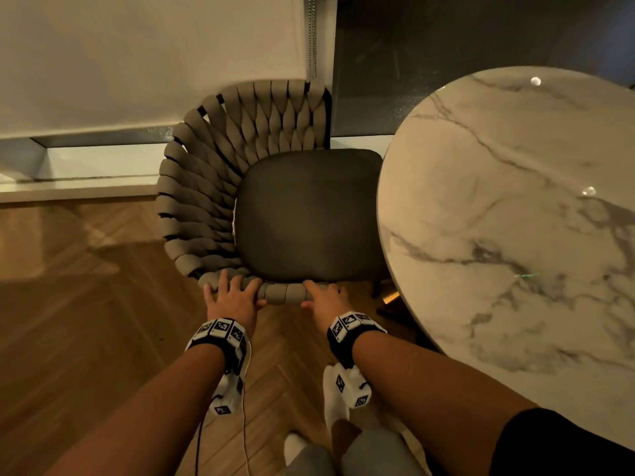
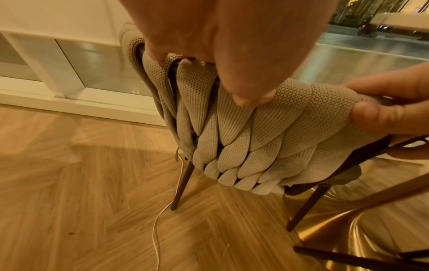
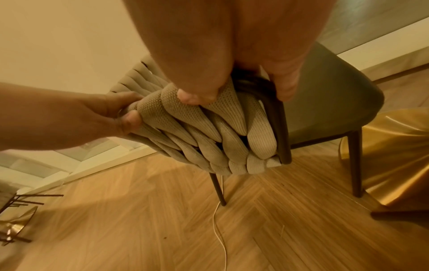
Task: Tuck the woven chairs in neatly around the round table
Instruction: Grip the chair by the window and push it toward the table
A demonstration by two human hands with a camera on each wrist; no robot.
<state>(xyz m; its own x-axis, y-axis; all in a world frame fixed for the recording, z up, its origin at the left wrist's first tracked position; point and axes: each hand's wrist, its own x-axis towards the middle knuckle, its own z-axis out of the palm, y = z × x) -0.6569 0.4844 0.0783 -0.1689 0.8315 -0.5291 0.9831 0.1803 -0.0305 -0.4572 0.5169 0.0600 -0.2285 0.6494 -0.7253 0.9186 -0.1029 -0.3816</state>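
Woven chair [image 1: 240, 187] beside round table [image 1: 515, 214], left hand [image 1: 231, 297] and right hand [image 1: 324, 298] each with closed grip on its rim

I see warm, dim light on a herringbone wood floor [image 1: 86, 304], a pale roller blind [image 1: 137, 56] with its bead chain [image 1: 312, 36], a dark window pane [image 1: 446, 46], and a thin white cable [image 3: 219, 231] trailing across the floor.

One woven chair [image 1: 247, 187], one round marble desk [image 1: 515, 218], two hands, one white cable [image 3: 219, 236] on the floor.
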